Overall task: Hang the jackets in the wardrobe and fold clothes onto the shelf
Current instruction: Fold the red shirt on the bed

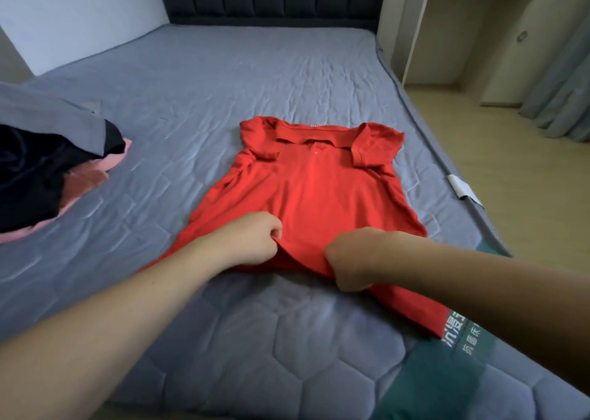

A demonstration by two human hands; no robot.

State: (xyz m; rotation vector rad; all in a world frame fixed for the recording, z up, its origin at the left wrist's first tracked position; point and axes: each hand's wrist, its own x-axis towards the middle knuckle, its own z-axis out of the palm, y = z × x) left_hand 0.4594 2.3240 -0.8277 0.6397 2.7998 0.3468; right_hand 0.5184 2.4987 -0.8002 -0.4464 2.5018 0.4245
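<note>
Both the left hand point(252, 239) and right hand point(354, 260) clutch the lower hem of the red polo shirt point(316, 180), spread collar-away on the mattress point(191, 78) toward its right edge.

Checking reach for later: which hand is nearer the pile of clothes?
Left. The left hand grips the red shirt's hem on the side toward the pile of clothes; the right hand grips farther away.
</note>
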